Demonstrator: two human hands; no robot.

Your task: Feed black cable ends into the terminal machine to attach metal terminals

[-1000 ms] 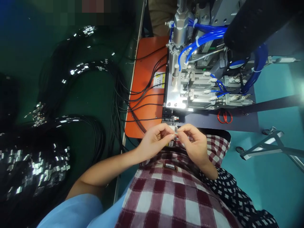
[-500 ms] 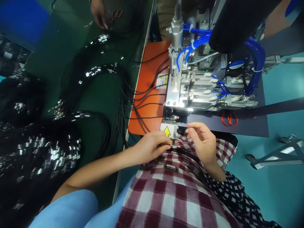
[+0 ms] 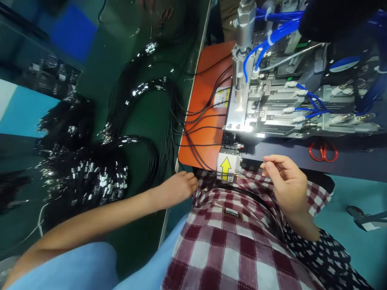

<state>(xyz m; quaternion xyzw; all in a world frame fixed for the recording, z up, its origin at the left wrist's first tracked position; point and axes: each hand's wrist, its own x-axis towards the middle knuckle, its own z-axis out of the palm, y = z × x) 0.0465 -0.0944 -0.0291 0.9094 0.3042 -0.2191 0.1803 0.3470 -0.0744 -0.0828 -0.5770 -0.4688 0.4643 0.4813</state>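
Note:
My left hand [image 3: 179,187] hovers over the table's edge, left of the fixture block, its fingers curled together. Its fingertips are turned under, so anything inside is hidden. On the right, my right hand [image 3: 287,181] is raised above my lap, thumb and forefinger brought together. A tiny dark spot shows at their tips, too small to name. Between the hands sits the fixture block [image 3: 225,161], marked with a yellow arrow. Thin black cables [image 3: 201,146] run across the orange plate [image 3: 201,86] into the block and the machine [image 3: 238,117]; one cable's end lies across the arrow block.
Bundles of black cables with shiny ends [image 3: 90,177] cover the green table [image 3: 145,117] at left. Red-handled scissors [image 3: 323,152] lie on the dark surface at right. Blue air hoses [image 3: 284,34] run over the machine. Another person's hand is dimly visible at the top.
My left hand has withdrawn leftward from the arrow block, leaving a cable lying across it. My right hand stays near the block's right side. The view has shifted left.

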